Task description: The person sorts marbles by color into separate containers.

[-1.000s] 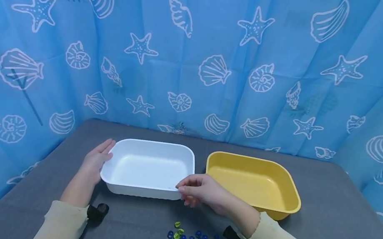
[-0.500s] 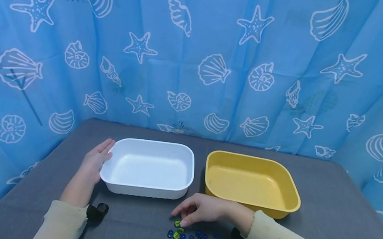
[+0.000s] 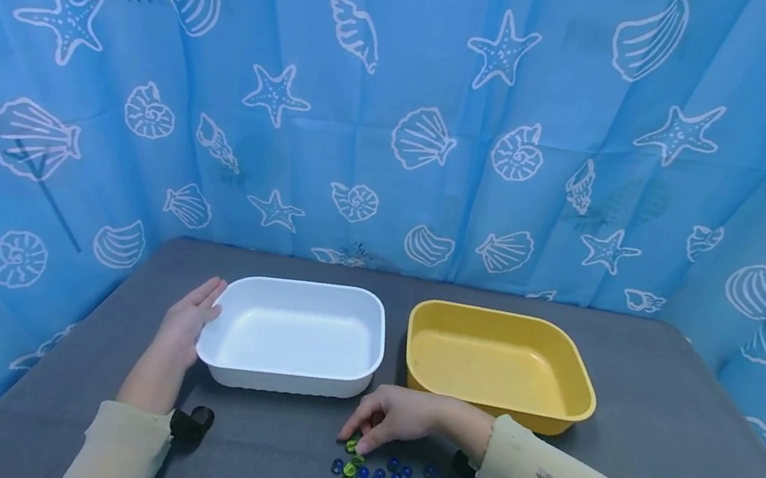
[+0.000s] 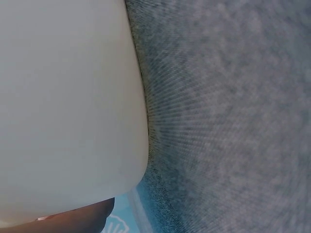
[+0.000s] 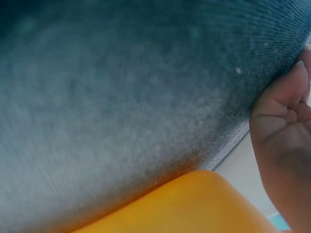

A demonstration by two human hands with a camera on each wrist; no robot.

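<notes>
My left hand (image 3: 184, 322) rests against the left end of the white tub (image 3: 283, 382), its fingers straight along the rim. In the left wrist view, a finger (image 4: 80, 218) shows past the tub's pale outer wall (image 4: 73, 107). My right hand (image 3: 401, 413) is down at the table, thumb and index finger pinching a green glass marble (image 3: 352, 445) at the top of a loose group. Beside it lie more green marbles (image 3: 349, 470) and several blue marbles (image 3: 379, 476). The right wrist view shows the thumb (image 5: 286, 87) close over the cloth, the marble hidden there.
A yellow tub (image 3: 493, 401) stands right of the white one, behind my right forearm; its corner (image 5: 194, 204) shows in the right wrist view. Grey cloth (image 3: 256, 454) covers the table. A blue seashell-print curtain (image 3: 405, 107) hangs along the back and sides.
My right hand has come from the white tub's front right corner down to the marbles, its thumb and index finger closing around a green one. The left hand has stayed on the tub.
</notes>
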